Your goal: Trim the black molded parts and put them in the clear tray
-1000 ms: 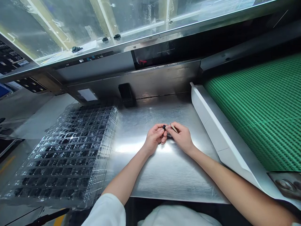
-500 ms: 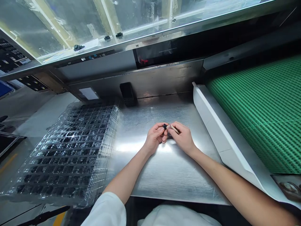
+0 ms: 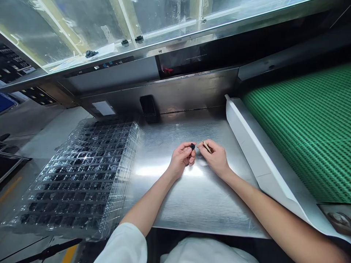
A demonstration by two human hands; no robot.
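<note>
Between the thumb and fingers of my left hand (image 3: 181,156) is a small black plastic part (image 3: 192,146), too small for its details to show. My right hand (image 3: 215,157) pinches a thin, pale brass-coloured stick-like tool (image 3: 206,146), slanting up and left out of the grip. A narrow gap separates the right fingertips from the black part. Both hands are above the brushed metal worktop (image 3: 197,204); the lower ends of the held things are hidden by the fingers.
Stacked clear plastic trays (image 3: 79,171) with dark parts in their pockets stand at the left. A black box-like object (image 3: 149,109) leans at the back. On the right, a white guard rail (image 3: 255,160) borders a green conveyor belt (image 3: 309,128). A glass-topped shelf (image 3: 164,33) spans the back.
My right hand has drawn slightly right, away from the black part, and the tool in it now points more steeply upward. My left hand has barely moved and keeps the part.
</note>
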